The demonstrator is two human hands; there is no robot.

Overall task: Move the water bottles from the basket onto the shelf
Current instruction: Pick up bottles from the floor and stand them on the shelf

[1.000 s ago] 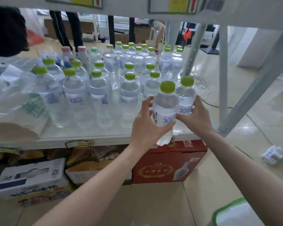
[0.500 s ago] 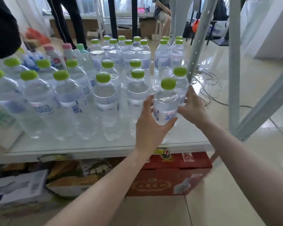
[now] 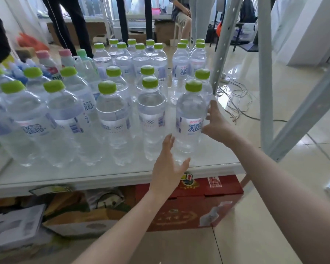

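Head view, looking down at the shelf (image 3: 111,176), a white board carried by grey metal uprights (image 3: 220,54).

Landmark: front-right water bottle (image 3: 191,121), green cap, clear body, blue-printed label. It stands upright on the shelf close to the front edge, at the right end of the front row.

Left hand (image 3: 168,168): just in front of and below the landmark bottle, fingers spread and pointing up, thumb out to the right. Palm faces the bottle's lower body; fingertips lie against or just short of it, contact cannot be resolved. Nothing is enclosed in it.

Right hand (image 3: 216,123): to the right of the landmark bottle at label height, fingers loosely extended. Fingertips reach the bottle's right side and toward a second green-capped bottle (image 3: 203,80) standing directly behind the landmark. No closed grasp visible.

Other water bottles (image 3: 114,119): left of and behind the landmark, many upright in rows. A few pink-capped bottles (image 3: 65,58) stand far left and behind.

Below the landmark, under the shelf: a red carton (image 3: 191,202) on the tiled floor, with other boxes to its left.
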